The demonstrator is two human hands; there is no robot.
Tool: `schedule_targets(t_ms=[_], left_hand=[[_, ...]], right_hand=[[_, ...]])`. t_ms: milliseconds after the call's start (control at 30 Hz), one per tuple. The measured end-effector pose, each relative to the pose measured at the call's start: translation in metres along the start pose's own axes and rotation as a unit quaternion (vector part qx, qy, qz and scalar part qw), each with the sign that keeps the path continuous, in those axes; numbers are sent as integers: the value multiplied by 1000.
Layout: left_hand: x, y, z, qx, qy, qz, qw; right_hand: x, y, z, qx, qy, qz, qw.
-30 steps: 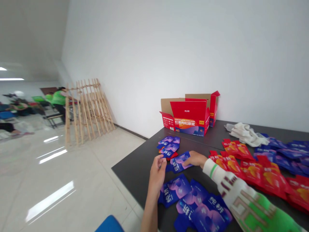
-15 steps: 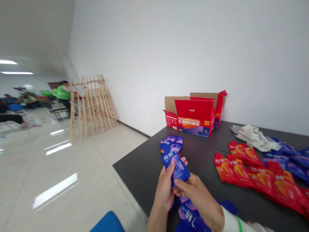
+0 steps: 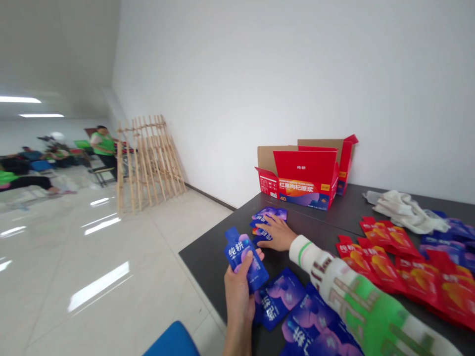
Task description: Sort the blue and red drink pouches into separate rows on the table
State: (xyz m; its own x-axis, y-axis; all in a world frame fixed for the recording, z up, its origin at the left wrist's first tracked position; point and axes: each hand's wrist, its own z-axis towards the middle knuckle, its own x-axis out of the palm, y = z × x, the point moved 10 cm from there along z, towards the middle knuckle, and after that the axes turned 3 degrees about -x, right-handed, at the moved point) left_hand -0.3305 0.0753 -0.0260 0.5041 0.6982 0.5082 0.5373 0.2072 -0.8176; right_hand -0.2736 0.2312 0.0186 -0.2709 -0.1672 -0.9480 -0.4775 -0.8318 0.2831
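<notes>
My left hand point(image 3: 239, 287) grips a blue pouch point(image 3: 245, 259) with white lettering and purple berries, thumb across its front. My right hand point(image 3: 276, 233) reaches over a small pile of blue pouches point(image 3: 272, 212) behind it, fingers spread and resting on the top ones. A bit of orange-red shows in that pile. Nearer to me, more blue pouches point(image 3: 284, 296) lie on the dark table below my right forearm.
Two open red cartons point(image 3: 304, 185) stand at the table's back. To the right are red pouches point(image 3: 382, 262), a white cloth point(image 3: 404, 210) and further blue pouches point(image 3: 449, 242). A blue seat point(image 3: 174, 341), wooden racks point(image 3: 148, 168) and a person in a green vest point(image 3: 106, 146) are left.
My right hand has let go of the pouch held between both hands and moved forward to the pile. My left hand has shifted slightly left, keeping the pouch.
</notes>
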Motion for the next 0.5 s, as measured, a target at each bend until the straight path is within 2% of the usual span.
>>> schedule_targets(t_ms=[67,133,233,367,433,500], left_hand=[[-3,1,-1,3,-11,2,1000],[-5,2,-3,4,-19,2,1000],[-5,3,-5,4,-20,2,1000],[-7,4,-4,3,-30,-10,1000],[-9,4,-2,7,-35,-18,999],[-11,5,0,12,-39,-17,999]], right_hand=[[14,-11,6,30,14,6,999],[15,-26,4,53,3,10,999],[6,-62,-12,90,14,19,996],[-18,-111,-34,122,51,43,990],[-27,-118,-35,132,53,58,988],[-29,-113,-27,151,39,68,985]])
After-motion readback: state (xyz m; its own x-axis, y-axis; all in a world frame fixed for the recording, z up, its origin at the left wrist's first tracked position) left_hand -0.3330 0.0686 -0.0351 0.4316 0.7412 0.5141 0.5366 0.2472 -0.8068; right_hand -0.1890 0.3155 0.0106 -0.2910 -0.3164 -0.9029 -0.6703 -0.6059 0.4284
